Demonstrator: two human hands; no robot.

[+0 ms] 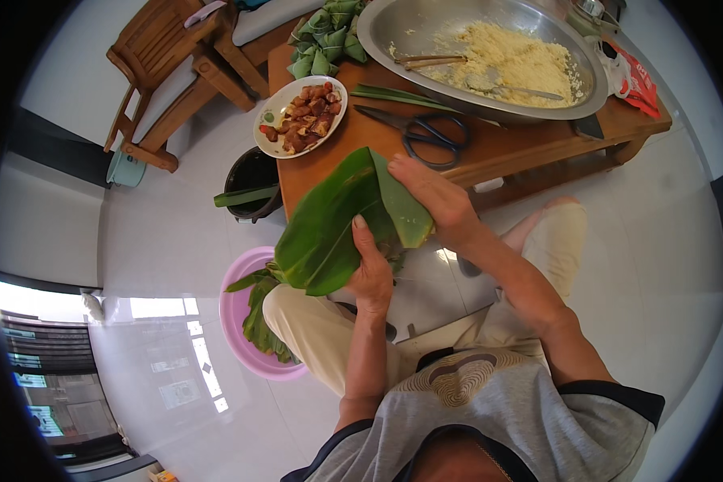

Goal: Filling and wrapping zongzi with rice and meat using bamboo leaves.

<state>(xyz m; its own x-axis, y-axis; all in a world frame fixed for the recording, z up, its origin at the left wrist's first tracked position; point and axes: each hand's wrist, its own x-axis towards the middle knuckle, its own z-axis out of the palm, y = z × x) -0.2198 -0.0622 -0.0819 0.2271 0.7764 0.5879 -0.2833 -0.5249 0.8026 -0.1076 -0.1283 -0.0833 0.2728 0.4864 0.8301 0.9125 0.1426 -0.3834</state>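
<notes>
A broad green leaf [325,235] is held up over my lap, its right side folded over. My left hand [372,265] grips it from below, with the thumb pressed on its upper face. Against the folded right edge lies my right hand [437,202], fingers stretched along it; part of its grip is hidden. Just beyond the leaf, black-handled scissors [422,129] rest on the wooden table [337,175]. Behind them stands a large steel basin [391,36] of yellowish rice grains [512,57], holding a spoon [524,92] and chopsticks [431,61].
A plate [269,108] of marinated meat chunks [310,117] sits at the table's left end. Several leaf-wrapped zongzi [328,36] are piled behind it. On the floor are a dark bucket [241,175] and a pink basin [232,307] of leaves. Narrow green leaf strips [397,96] lie beside the scissors.
</notes>
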